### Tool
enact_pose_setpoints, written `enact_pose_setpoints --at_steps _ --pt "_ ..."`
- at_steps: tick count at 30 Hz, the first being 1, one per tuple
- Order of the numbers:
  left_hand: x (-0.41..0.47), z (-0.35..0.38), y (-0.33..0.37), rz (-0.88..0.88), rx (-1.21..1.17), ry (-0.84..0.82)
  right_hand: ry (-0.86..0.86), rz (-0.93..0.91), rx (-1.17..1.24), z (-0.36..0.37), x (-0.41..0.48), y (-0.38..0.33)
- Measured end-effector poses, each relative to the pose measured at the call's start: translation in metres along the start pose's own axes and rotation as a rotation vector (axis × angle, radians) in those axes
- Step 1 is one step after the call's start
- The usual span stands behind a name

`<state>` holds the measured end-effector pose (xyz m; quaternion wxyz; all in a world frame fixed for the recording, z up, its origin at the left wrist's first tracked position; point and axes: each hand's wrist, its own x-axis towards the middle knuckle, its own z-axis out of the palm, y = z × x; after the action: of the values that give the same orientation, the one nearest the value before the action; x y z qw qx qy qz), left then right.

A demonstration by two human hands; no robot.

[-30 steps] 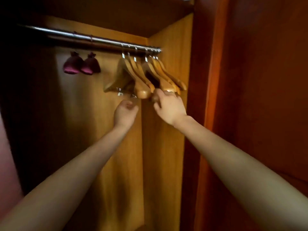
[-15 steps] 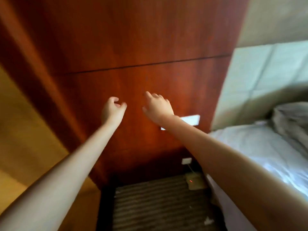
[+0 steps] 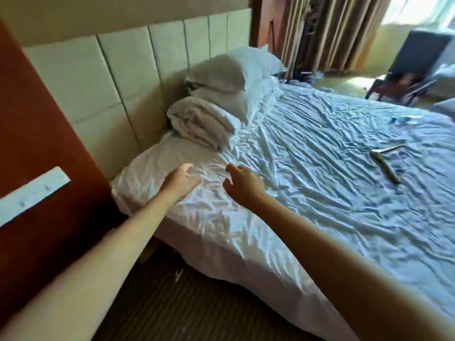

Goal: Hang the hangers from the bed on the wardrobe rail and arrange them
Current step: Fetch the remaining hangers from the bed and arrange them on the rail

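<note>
So, both arms are stretched out over the near corner of the bed (image 3: 307,205). The left hand (image 3: 181,182) and the right hand (image 3: 242,184) are side by side with a gap between them. Fingers are loosely curled and there's nothing in either one. Whether they're touching the bed is hard to call from this angle.

The only hanger (image 3: 385,166) I can spot is a wooden one lying flat on the wrinkled white bed. It's way off to the right of the right hand and a bit farther out, well apart from both hands. Its metal part (image 3: 390,148) sticks out to the right, away from the hands.

Ahead of the left hand, farther up the bed, there's a folded duvet (image 3: 202,124). Beyond that is a stack of pillows (image 3: 221,72) against the padded headboard (image 3: 98,82).

Left of the left arm is a reddish wood panel (image 3: 37,119) with a white plate (image 3: 32,195) on it. Below both forearms is striped carpet (image 3: 172,303). Far beyond the hanger are curtains (image 3: 332,33) and a dark chair (image 3: 418,57).
</note>
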<state>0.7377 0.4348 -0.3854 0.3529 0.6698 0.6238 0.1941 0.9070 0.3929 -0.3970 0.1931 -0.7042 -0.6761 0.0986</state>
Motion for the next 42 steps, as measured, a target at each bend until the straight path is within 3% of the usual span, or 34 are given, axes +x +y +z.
enact_pose_setpoints --at_steps 8,18,24,32,42 --pt "-0.056 0.215 0.156 0.188 0.013 -0.304 0.019 0.408 -0.101 -0.103 -0.149 0.232" --pt "-0.094 0.408 0.316 0.406 0.094 -0.520 0.057 0.745 -0.062 -0.184 -0.253 0.431" --pt "-0.028 0.511 0.381 0.380 0.088 -0.537 0.073 0.776 -0.054 -0.202 -0.224 0.549" --pt "0.093 0.633 0.459 0.275 0.106 -0.499 -0.028 0.797 -0.069 -0.213 -0.145 0.703" --pt "0.232 0.782 0.486 0.194 0.205 -0.516 -0.178 0.860 -0.061 -0.172 -0.044 0.883"
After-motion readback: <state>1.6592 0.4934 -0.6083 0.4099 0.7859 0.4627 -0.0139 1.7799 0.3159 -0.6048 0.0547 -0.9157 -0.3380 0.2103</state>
